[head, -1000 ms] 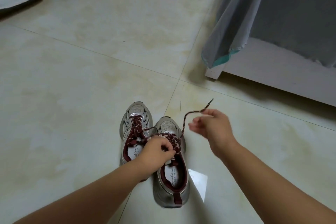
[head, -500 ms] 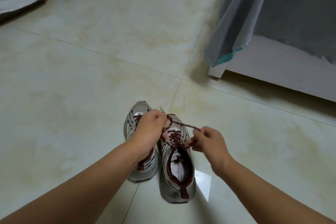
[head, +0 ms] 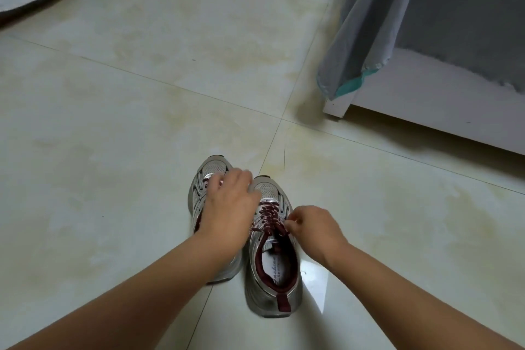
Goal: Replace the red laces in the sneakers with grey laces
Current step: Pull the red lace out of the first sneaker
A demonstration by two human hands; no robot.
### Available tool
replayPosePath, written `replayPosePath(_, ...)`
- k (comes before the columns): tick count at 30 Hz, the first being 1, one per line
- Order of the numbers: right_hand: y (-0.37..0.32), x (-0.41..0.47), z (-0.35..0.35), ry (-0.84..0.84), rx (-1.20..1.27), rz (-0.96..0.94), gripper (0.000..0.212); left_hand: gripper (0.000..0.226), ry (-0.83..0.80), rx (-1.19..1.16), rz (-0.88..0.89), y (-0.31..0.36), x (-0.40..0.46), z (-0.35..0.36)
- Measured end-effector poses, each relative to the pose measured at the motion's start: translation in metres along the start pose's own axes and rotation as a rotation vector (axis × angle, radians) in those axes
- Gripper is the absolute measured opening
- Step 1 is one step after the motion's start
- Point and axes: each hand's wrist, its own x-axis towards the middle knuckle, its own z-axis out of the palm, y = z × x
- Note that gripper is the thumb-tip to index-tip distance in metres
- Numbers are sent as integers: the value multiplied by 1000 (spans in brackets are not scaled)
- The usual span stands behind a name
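Your two silver mesh sneakers stand side by side on the glossy tiled floor (head: pixel 119 128), the right sneaker (head: pixel 272 264) still threaded with a speckled red lace (head: pixel 268 217) and lined in dark red. Your right hand (head: pixel 314 229) curls at that shoe's eyelets, fingers (head: pixel 292 225) pinching the lace. Your left hand (head: pixel 228 207) lies palm-down over the left sneaker (head: pixel 206 176), its blurred fingers straight and loosely together.
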Motion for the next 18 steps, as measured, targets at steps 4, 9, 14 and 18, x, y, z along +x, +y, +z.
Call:
replayPosePath(4, -6, 6, 3, -60, 195, 53, 19, 17, -409, -354, -110, 20, -4, 7)
replayPosePath(9, -2, 10, 10, -114, 245, 27, 35, 9, -457, -614, -262, 20, -9, 20)
replayPosePath(14, -2, 9, -6, -13, -367, -451, 7, 10, -419, -614, -134, 22, -15, 24)
replayPosePath(18, 0, 11, -14, 41, -793, -597, 20, 13, -367, -720, -183, 23, -19, 29)
